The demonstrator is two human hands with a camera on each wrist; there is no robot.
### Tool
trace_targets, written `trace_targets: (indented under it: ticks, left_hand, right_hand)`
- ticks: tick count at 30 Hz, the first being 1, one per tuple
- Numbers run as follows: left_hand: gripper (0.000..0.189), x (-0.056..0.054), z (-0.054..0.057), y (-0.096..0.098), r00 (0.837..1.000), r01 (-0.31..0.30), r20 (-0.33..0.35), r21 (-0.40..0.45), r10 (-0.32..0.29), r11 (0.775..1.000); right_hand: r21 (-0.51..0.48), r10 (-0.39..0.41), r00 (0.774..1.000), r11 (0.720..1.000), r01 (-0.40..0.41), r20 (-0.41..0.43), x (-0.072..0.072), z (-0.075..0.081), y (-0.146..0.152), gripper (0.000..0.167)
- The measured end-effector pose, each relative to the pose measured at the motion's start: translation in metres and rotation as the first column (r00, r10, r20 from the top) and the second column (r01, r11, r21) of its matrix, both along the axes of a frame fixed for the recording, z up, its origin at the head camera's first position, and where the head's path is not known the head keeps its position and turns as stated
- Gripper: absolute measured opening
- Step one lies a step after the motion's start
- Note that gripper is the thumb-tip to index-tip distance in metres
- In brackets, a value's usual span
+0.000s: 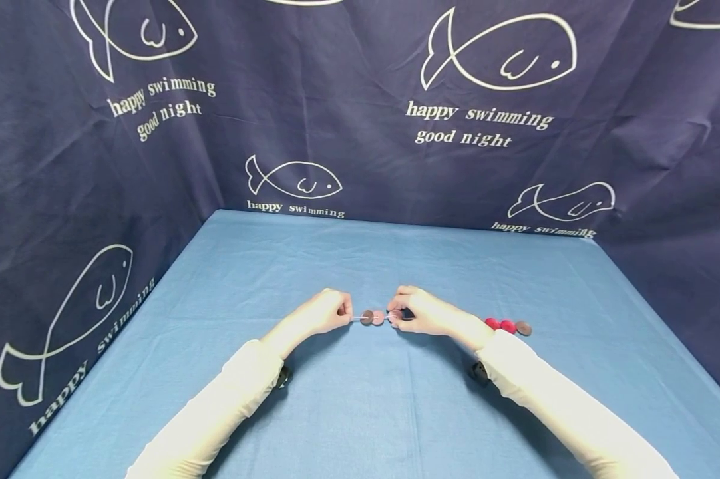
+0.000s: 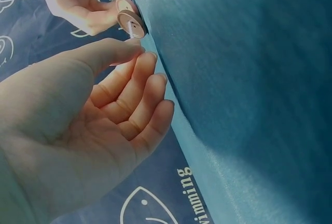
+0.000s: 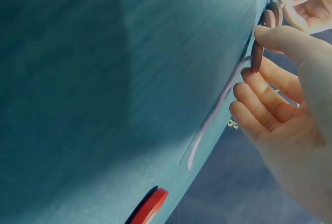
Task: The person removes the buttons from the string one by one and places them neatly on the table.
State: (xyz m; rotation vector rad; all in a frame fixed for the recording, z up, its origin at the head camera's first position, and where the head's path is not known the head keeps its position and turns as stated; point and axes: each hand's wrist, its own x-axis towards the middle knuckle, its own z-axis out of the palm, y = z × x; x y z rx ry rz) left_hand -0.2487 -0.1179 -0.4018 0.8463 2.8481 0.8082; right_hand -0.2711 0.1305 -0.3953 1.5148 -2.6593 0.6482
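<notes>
Left hand [image 1: 327, 311]: pale cord [image 1: 358, 318] pinched between thumb and fingertips.
Right hand [image 1: 426, 311]: and here a pinkish button [image 1: 394, 317] is pinched, cord trailing beyond.
Between hands: brown button [image 1: 366, 317] and pink button [image 1: 378, 318] are seen threaded (practically edge to edge!).
Bench [image 1: 348, 412]: two red buttons [image 1: 507, 326] and a grey-brown button [image 1: 524, 328] are lined up by the right sleeve [image 1: 551, 389].

Head cam bright, sleeves [image 1: 213, 402] nr blown out; wrist cams dim, w/ soft shadows across blue cloth [image 2: 233, 79].
</notes>
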Motion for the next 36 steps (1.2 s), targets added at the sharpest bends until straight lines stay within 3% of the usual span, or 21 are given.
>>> trace_targets:
  ticks: [29,36]
  left_hand:
    - [0.010,0.001,0.000,0.000,0.998,0.003,-0.063,-0.016,-0.004,1.000]
    - [0.010,0.001,0.000,0.000,1.000,0.000,-0.024,-0.010,0.000,1.000]
  right_hand:
    - [-0.034,-0.049,0.998,0.998,0.050,0.047,0.000,0.001,0.018,0.008]
    - [-0.024,-0.073,0.994,0.997,0.076,0.080,0.001,0.003,0.023,0.009]
